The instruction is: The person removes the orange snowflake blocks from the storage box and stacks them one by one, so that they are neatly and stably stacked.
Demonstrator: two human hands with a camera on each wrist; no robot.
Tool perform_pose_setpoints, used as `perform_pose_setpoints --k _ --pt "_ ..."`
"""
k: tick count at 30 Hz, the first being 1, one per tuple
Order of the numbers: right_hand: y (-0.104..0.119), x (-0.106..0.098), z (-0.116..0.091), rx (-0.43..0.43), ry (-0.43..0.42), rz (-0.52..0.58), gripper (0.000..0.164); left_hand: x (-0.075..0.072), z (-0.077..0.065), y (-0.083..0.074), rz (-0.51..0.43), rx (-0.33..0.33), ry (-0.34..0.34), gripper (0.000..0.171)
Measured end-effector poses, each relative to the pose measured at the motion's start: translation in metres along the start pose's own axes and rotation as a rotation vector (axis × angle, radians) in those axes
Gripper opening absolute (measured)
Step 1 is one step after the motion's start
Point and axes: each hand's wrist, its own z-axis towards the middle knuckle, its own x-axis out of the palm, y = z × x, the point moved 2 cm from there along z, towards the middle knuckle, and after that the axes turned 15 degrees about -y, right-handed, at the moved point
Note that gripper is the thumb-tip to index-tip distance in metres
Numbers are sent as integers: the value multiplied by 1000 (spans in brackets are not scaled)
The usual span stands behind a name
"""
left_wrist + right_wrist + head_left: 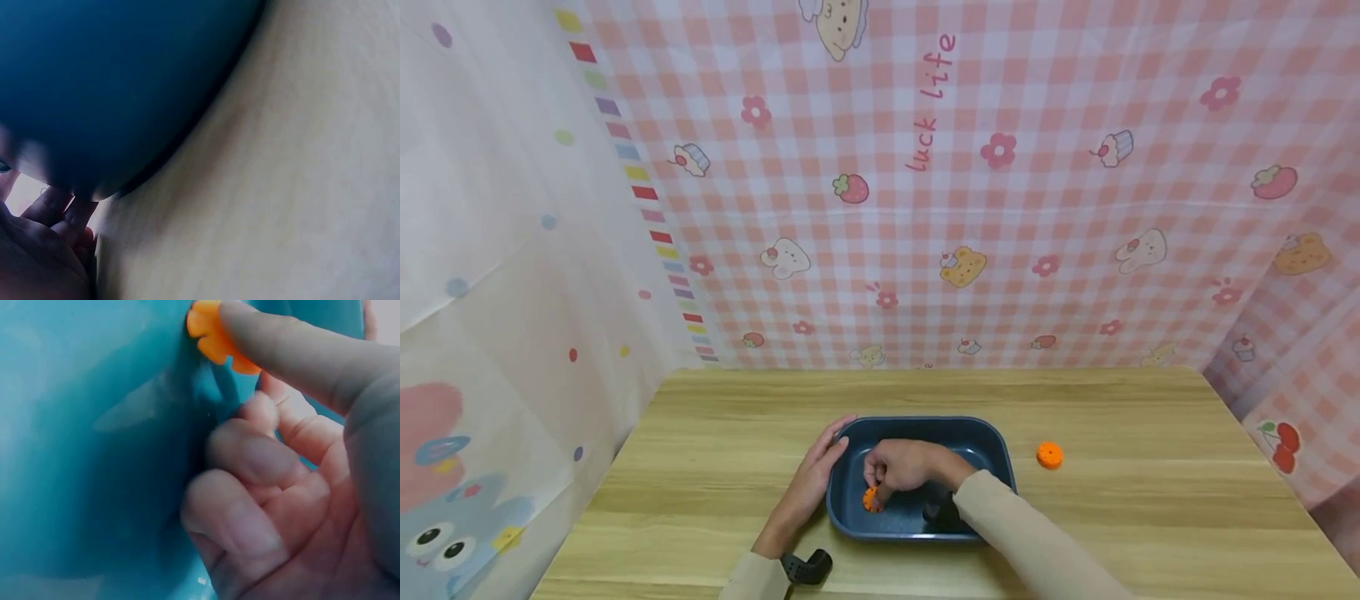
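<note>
A dark blue rectangular basin (925, 532) stands on the wooden table. My right hand (904, 465) reaches down inside it and pinches an orange scalloped disc (871, 500) near the basin's left end. In the right wrist view the thumb lies over the orange disc (215, 337), while the other fingers are curled in; the far side of the disc is hidden. My left hand (811, 482) rests against the basin's left side with its fingers extended. Fingertips (78, 209) touch the basin's outer wall (119, 81) in the left wrist view.
Another orange scalloped disc (1049, 455) lies on the table (1120, 517) to the right of the basin. A pink checked cloth (925, 208) hangs behind the table's back edge, and a pale cloth (550, 250) hangs at the left.
</note>
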Motion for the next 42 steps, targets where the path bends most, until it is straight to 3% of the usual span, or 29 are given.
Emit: perform_pose_setpoints --k 10,24,35,42 --pt "-5 -11 -10 84 -52 105 14 1 0 -1 9 -8 -7 48" --pt "-5 -41 -43 120 -145 254 21 2 2 3 38 0 -42 48" --pt "-8 -68 -70 101 -203 430 36 2 1 2 31 15 -46 47" --pt "-19 -83 -91 78 -238 436 37 2 0 1 37 11 -48 47"
